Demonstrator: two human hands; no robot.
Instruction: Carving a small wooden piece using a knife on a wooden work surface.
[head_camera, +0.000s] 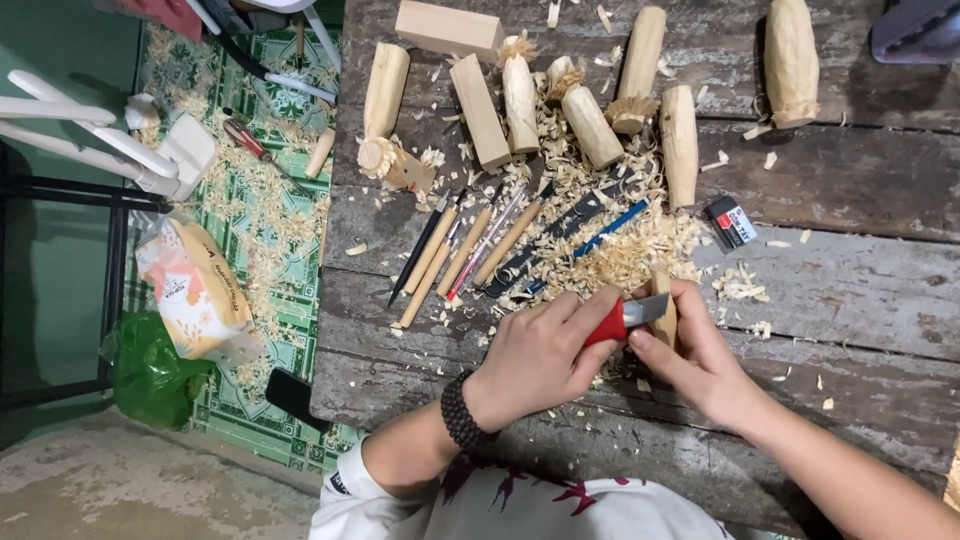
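Left hand (540, 350): closed on red-handled knife (628, 316) | right hand (690, 350): gripping wood piece (663, 305) against blade | shavings pile (620, 250): just beyond knife on table (850, 290)

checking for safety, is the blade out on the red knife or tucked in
Out: the bare metal blade sticks out of the red handle in the left hand, against the wood piece.

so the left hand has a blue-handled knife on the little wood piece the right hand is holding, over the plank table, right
Not quite: the knife's handle is red, not blue. The head view shows the left hand gripping a red-handled knife, its blade against the small wood piece that the right hand holds, over the plank table. The only blue tool is a thin one lying among the shavings farther up.
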